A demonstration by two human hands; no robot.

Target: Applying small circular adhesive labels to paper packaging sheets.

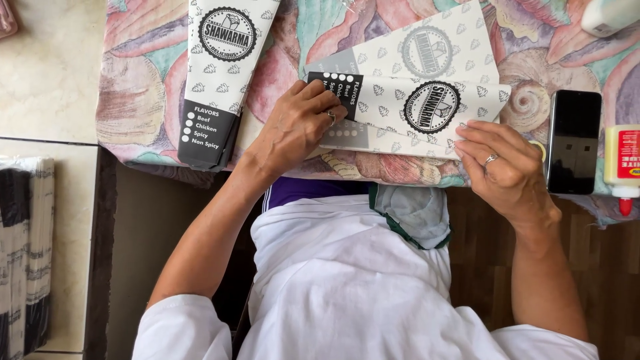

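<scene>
So the left hand (293,127) is pressing flat on the black end of a printed paper sleeve (427,110), fingers spread a bit, ring finger right on the fold. The right hand (507,167) is resting open-palmed along the sleeve's lower right edge, not gripping anything. Both hands are well apart, one at each end. The sleeve is lying on the shell-patterned tablecloth (140,100), near the table's front edge, on top of another flat sheet. A finished sleeve (217,80) is sitting to the left, a phone (573,140) and a glue bottle (623,163) to the right. My take: keeping both ends pinned while creasing is what's keeping the edges lined up.
</scene>
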